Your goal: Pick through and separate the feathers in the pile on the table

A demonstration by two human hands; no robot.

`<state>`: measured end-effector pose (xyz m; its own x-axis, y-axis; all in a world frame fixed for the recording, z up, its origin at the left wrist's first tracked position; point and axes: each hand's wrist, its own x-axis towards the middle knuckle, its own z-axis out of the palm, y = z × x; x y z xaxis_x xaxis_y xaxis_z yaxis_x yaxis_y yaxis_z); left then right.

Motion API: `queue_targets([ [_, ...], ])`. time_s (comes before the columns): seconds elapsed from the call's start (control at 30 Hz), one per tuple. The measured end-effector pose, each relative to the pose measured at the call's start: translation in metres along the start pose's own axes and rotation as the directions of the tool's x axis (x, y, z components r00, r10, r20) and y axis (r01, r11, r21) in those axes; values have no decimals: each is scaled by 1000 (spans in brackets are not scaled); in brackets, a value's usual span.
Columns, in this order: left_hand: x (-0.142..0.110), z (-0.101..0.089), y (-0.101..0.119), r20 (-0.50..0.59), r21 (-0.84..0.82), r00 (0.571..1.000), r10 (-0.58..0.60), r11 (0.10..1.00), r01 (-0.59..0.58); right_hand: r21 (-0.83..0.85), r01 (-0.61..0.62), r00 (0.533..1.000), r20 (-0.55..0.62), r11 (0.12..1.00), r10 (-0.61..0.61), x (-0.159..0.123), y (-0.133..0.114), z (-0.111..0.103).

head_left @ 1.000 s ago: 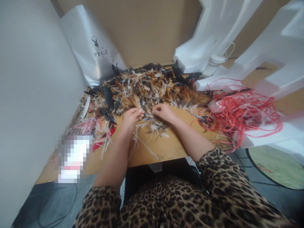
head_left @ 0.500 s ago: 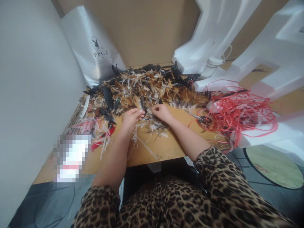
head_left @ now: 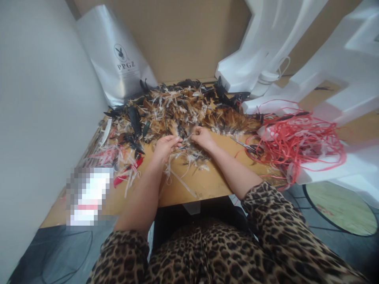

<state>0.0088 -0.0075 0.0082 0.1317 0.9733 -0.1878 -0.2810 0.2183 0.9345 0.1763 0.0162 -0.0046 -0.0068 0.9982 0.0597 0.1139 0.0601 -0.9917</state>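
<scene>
Bench (head_left: 213, 179), seen from beside the seated person: a mixed heap of feathers (head_left: 177, 100) spreads across the middle and back, brown and tan with black and white among them. Extent of handling, by my reading: one tan feather (head_left: 172, 127) is at the fingers, while the bulk lies loose and mixed. Left hand (head_left: 164, 150): thumb and fingertips drawn together, apparently pinching the base of that tan feather at the near side of the heap. Right hand (head_left: 205, 139): fingers curled, thumb close to the index finger, just beside the heap; cannot tell whether anything fine is between them. Brown feathers (head_left: 237, 120) toward the right edge lie more evenly than the rest; whether sorted or merely fallen so, cannot tell. A long black feather (head_left: 134, 121) lies left of the hands. Pale strips (head_left: 183, 184) trail toward the front edge. Scissors (head_left: 242, 144) rest untouched right of the right hand, next to a tangle of red ribbon (head_left: 308, 142) at the right edge. A silver bag (head_left: 118, 51) stands at the back left corner. No finished piece can be made out, so no count is recorded.
</scene>
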Motion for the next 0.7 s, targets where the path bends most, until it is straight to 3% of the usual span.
queue_targets([
  [0.17, 0, 1, -1, 1, 9, 1000, -3, 1000, 3, -30, -33, 999, -27, 999, 32, 3, 4, 1],
  [0.3, 1, 1, -2, -7, 2, 1000, 0, 1000, 0, 208, -119, 988, -70, 971, 136, 4, 1, 3],
  [0.43, 2, -1, -3, -35, -19, 999, 21, 1000, -22, 484, -212, 977, 85, 849, 196, 2, -6, 0],
  [0.53, 3, -1, -3, -40, -51, 999, 23, 998, -25, 553, -272, 958, 229, 788, 170, 0, -9, -1],
  [0.7, 2, 0, -3, 20, -78, 1000, -9, 997, 11, 616, -352, 931, 306, 704, 197, -2, -10, 0],
])
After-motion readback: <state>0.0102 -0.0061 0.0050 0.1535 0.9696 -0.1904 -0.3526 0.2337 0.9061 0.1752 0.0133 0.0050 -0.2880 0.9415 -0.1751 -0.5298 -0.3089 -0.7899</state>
